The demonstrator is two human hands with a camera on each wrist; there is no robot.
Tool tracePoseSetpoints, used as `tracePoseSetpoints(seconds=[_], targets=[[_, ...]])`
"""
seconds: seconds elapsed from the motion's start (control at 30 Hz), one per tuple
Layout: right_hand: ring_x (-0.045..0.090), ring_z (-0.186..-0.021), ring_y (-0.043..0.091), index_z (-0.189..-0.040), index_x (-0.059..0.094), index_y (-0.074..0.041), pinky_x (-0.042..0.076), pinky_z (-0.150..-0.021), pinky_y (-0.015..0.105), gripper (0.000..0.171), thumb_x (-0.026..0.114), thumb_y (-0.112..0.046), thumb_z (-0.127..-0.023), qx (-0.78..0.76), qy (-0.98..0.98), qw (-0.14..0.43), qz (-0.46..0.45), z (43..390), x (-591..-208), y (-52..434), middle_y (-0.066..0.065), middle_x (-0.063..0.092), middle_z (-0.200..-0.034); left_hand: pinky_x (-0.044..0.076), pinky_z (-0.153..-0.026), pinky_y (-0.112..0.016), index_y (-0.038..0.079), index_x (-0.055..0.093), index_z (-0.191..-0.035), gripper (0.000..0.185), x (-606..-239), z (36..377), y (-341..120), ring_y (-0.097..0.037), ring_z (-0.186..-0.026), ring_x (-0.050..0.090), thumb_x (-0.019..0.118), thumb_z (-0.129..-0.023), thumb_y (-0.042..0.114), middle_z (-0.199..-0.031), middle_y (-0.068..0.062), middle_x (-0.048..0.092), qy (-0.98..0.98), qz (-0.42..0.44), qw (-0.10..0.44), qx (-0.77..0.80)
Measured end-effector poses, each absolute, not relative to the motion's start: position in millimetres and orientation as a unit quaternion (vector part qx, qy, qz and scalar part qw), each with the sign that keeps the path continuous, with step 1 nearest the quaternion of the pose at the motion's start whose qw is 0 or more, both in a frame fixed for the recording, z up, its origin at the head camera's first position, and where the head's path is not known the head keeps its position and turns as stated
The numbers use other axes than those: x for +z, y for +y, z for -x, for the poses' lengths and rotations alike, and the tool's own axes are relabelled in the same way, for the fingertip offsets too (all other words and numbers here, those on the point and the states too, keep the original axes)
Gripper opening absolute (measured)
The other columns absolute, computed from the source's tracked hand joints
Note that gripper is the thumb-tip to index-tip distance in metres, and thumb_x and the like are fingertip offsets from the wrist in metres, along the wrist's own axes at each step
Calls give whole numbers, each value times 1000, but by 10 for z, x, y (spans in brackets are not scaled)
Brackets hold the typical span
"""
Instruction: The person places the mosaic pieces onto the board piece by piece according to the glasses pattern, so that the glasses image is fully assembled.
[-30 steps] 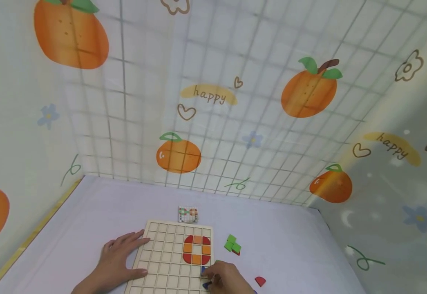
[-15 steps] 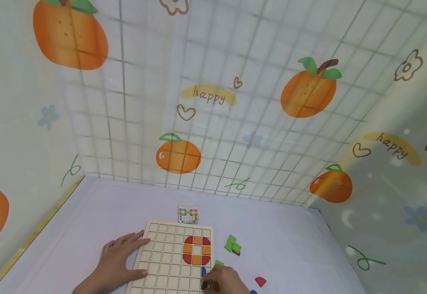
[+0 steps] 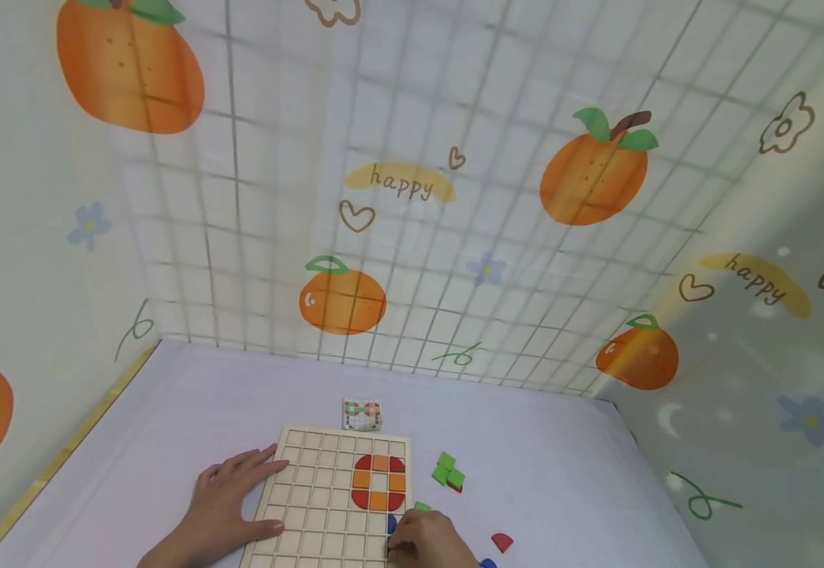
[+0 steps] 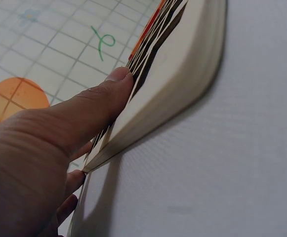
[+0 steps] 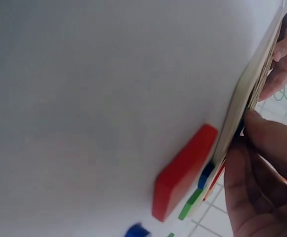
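A pale wooden grid board [image 3: 322,498] lies on the table, bearing a ring of red and orange pieces [image 3: 379,501] near its right side. My left hand [image 3: 216,505] rests along the board's left edge with fingers spread; in the left wrist view its thumb [image 4: 116,81] touches the rim. At the right edge, my right hand [image 3: 434,540] pinches a dark blue piece [image 5: 240,129] low over the grid, mostly hidden by the fingertips. One blue piece [image 3: 392,523] sits in the cell just above those fingers.
A small pattern card [image 3: 362,414] lies beyond the board. Right of the board are several green squares [image 3: 444,471] over a red piece, another green piece [image 3: 422,506], a red quarter-circle [image 3: 502,542] and a blue piece [image 3: 487,563]. Patterned cloth walls surround the table.
My right hand has shifted slightly left and down with the dark blue piece, which is now mostly covered. The blue piece above shows more fully. My left hand keeps its place.
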State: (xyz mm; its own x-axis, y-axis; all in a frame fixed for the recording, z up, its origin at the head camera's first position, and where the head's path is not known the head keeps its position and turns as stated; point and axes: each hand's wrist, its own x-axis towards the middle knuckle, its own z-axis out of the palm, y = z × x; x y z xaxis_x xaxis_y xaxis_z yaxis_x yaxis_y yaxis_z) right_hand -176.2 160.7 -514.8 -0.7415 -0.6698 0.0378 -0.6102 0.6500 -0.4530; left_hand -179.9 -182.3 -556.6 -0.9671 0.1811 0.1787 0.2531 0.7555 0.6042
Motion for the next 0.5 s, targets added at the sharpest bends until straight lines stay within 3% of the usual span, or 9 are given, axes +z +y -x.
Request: tracePoseSetpoints(seconds=[0.3,0.5], targets=[[48,-72,-5,-89,79,-16,46,-63,12,5,79,-18,-84,-191,921,57,336,1771,-5109,1586,-19,56,-77,15,-99,-64,25,58,-136,87,-5589,1830,-1838,-35,-134,31,76,-64,71,-151,-7,43,-936,117,63,-325],[51,-70,-4,-87,79,-15,48,-62,15,8,79,-9,-82,-253,921,65,290,1771,-5088,1717,-18,57,-77,17,-99,-63,25,59,-135,87,-5615,1829,-1818,-34,-134,32,75,-64,72,-150,-7,44,-937,123,68,-319]])
